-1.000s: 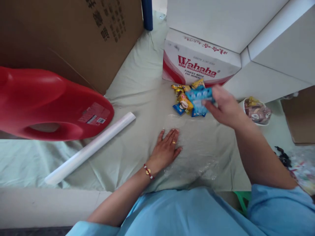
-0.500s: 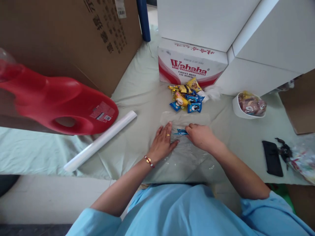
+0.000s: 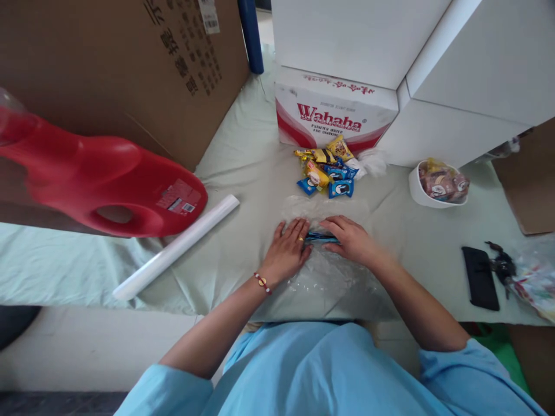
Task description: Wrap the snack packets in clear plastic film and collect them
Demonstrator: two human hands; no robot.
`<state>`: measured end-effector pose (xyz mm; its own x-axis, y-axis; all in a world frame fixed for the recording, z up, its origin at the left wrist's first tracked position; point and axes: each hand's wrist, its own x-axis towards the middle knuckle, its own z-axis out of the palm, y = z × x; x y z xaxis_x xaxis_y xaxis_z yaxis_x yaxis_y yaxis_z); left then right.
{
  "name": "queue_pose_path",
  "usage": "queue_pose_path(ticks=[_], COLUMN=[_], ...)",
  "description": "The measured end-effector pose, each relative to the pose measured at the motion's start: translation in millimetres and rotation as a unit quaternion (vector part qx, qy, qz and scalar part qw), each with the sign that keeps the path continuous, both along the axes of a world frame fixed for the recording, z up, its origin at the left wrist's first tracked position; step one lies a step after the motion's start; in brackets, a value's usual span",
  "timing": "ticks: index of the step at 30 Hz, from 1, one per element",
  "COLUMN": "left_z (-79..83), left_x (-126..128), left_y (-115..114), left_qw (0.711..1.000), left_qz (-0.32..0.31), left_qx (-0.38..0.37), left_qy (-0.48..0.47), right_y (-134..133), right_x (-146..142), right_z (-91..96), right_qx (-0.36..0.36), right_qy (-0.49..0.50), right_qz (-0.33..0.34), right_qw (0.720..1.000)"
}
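On the table, a sheet of clear plastic film point(image 3: 329, 283) lies crinkled under both hands. A narrow bundle of blue wrappers point(image 3: 319, 237) rests on it between them. My left hand point(image 3: 286, 248) is pressed flat over the film, its fingers stretched out beside the bundle's left end. Over the right end is my right hand point(image 3: 352, 241), thumb and fingers parted on either side of the bundle; its palm hides part of it. Just beyond the film is a pile of small snack packets point(image 3: 318, 173), some yellow, some blue.
A white and red carton point(image 3: 333, 118) stands behind the packets. To the left are a red jug point(image 3: 134, 179) and a white roll point(image 3: 182, 245). On the right are a white bowl point(image 3: 427, 199) of wrapped snacks, a black phone point(image 3: 480, 278) and keys point(image 3: 503, 266).
My right hand has loosened from a pinch, its thumb and fingers now spread around the blue bundle. More of the bundle shows as a long strip. My left hand has hardly shifted.
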<state>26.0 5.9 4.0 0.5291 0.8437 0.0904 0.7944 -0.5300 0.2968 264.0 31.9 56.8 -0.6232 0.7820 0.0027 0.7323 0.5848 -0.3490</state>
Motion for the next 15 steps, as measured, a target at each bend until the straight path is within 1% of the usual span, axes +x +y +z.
queue_pose_path(ticks=[4,6,8,11,13,15], left_z=[0.3,0.1,-0.1,-0.7,-1.2,-1.4], left_x=[1.7,2.4,2.7,1.9,1.1,0.5], left_y=[0.4,0.7,0.9,1.3,1.5,1.8], left_qw=[1.0,1.0,1.0,1.0,1.0,1.0], left_qz=[-0.001,0.001,0.0,-0.001,-0.002,-0.002], left_qx=[-0.001,-0.002,-0.004,-0.007,-0.006,-0.005], left_qy=[-0.001,0.0,0.004,0.007,0.008,0.009], right_y=[1.1,4.0,7.5,11.6,12.9,14.0], right_x=[-5.9,-5.7,0.4,13.5,17.3,15.1], right_z=[-3.7,-1.5,2.3,8.0,9.6,8.0], right_qx=[-0.027,-0.045,-0.068,-0.151,-0.208,-0.237], right_qy=[-0.012,-0.013,0.016,0.052,0.049,0.047], right_qz=[0.02,0.002,-0.034,-0.05,-0.038,-0.02], right_qw=[0.999,0.999,0.997,0.986,0.976,0.97])
